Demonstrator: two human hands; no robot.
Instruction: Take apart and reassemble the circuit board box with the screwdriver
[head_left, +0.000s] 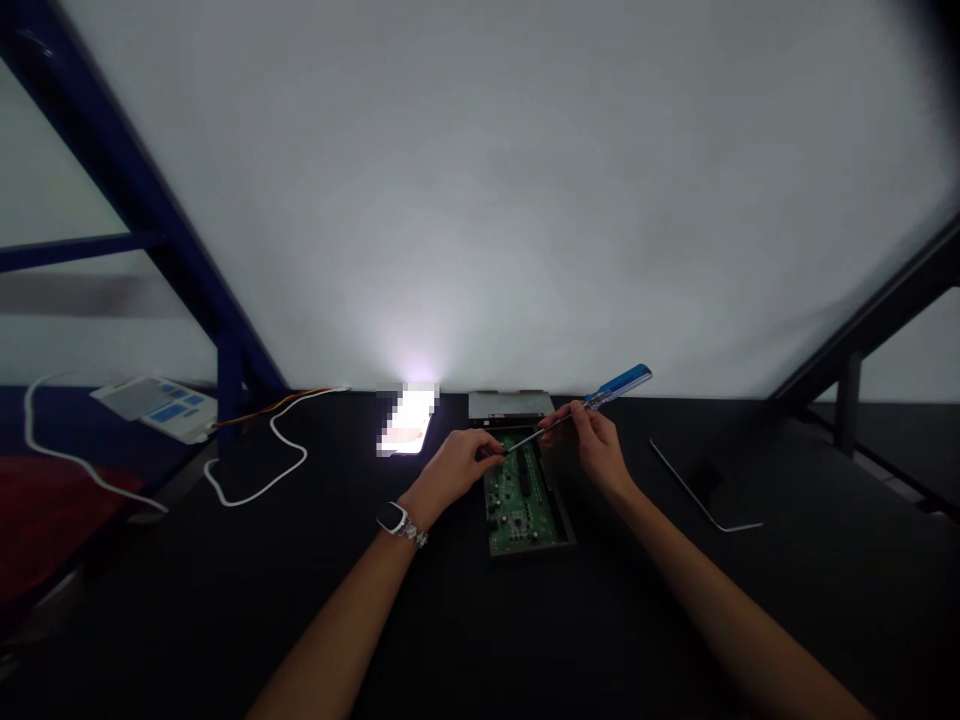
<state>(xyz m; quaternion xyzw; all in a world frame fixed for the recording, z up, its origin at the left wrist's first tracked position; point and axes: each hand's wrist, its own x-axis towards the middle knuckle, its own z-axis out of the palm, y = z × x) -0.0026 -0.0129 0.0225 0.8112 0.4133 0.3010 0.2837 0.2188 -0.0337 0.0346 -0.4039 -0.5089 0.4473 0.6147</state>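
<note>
A screwdriver with a clear blue handle (626,381) slants down to the left, and my right hand (598,443) is closed around its shaft just below the handle. The driver's tip meets the upper left part of a green circuit board (517,515). My left hand (461,463) is closed in a pinch right at that tip; whatever its fingertips hold is too small to make out. The board lies in a shallow dark metal frame (568,528), and my fingers hide part of its upper edge. A watch (391,516) is on my left wrist.
A grey metal plate (510,404) lies behind the board. To its left, a phone (409,420) glows brightly. A white cable (304,455) curls across the black tabletop (465,640). At right lies a dark flat panel with a pale edge (686,490). Blue frame bars (180,240) flank the left.
</note>
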